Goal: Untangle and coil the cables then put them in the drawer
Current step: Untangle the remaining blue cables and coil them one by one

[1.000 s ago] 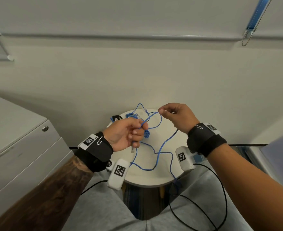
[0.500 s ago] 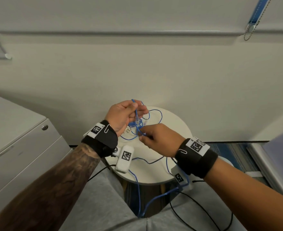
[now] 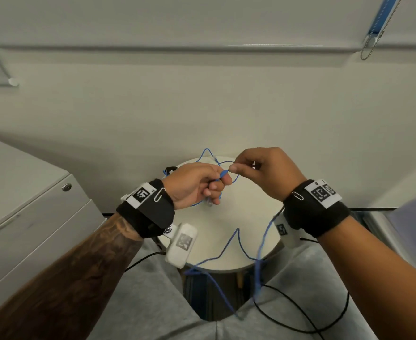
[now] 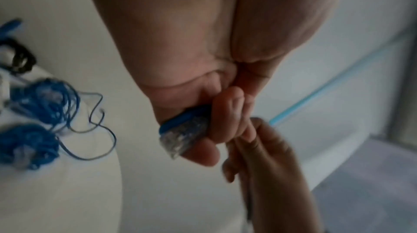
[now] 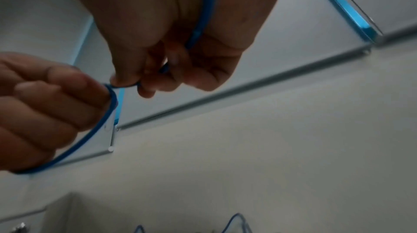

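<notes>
A thin blue cable [image 3: 236, 241] runs from my hands across the round white table [image 3: 226, 217] and off its front edge onto my lap. My left hand [image 3: 199, 185] is curled round the cable near its clear plug [image 4: 182, 135], above the table's far side. My right hand [image 3: 258, 170] pinches the same cable [image 5: 126, 86] between thumb and finger just right of the left fist. In the left wrist view, two bundles of blue cable [image 4: 45, 101] lie on the table, with a black cable [image 4: 20, 58] behind them.
A grey drawer cabinet [image 3: 30, 217] with a lock stands at the left, its drawers closed. A plain wall rises behind the table. Black sensor leads [image 3: 324, 315] trail over my grey trousers. Carpet shows at the right.
My right hand has risen from low in front of the left hand to the right of it, drawing the cable out. The left hand dropped slightly. More loose cable lies on the table front.
</notes>
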Demonstrator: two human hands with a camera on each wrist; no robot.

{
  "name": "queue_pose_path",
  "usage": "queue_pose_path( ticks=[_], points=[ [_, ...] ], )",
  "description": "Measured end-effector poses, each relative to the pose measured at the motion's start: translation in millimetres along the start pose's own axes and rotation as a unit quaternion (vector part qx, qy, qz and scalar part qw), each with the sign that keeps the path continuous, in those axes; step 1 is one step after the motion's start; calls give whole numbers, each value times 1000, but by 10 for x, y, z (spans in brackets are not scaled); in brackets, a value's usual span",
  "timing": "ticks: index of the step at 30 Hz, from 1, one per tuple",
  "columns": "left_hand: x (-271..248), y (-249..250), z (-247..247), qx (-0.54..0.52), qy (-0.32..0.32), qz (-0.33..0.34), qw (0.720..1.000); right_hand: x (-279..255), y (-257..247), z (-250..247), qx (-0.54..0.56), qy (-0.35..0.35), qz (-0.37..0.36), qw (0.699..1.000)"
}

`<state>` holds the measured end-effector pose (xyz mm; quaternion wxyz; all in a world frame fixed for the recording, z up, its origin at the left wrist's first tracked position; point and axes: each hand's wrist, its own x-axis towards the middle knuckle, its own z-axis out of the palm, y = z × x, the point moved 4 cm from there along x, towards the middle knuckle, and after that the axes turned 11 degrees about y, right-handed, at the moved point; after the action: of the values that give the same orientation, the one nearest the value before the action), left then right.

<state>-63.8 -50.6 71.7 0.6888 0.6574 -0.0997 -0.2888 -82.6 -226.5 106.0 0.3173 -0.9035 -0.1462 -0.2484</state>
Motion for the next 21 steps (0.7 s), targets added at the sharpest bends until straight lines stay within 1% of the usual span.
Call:
queue_pose_path(
  ticks=[3,4,6,8,9,11,14,16,18,20,21],
  points=[
    [-8,30,28,1,-19,-25,1000,-59,-17,35,-37,86,-71,993],
    [-13,23,36,-2,-21,-32,999,-65,-19,52,-43,104,-79,990],
    [-18,26,35,-50,-31,-32,998,-57,28,101,-19,119,-52,991],
    [-1,66,13,-140,-41,-7,989,-64,104,214,30,108,4,994],
    [16,87,-14,-187,-33,13,982,-85,122,301,54,83,32,995],
    [67,106,-84,-268,20,50,962,-175,103,510,71,0,76,995],
    [148,40,-224,-317,113,89,937,-344,-49,752,91,-138,123,978],
    [177,-27,-327,-312,150,104,932,-415,-165,794,129,-190,149,962],
    [179,-86,-417,-290,182,117,932,-422,-261,757,157,-218,157,950],
    [171,-132,-455,-251,200,127,939,-394,-314,691,174,-235,168,941],
    [165,-146,-453,-215,208,135,945,-375,-324,654,178,-243,173,938]
  ],
)
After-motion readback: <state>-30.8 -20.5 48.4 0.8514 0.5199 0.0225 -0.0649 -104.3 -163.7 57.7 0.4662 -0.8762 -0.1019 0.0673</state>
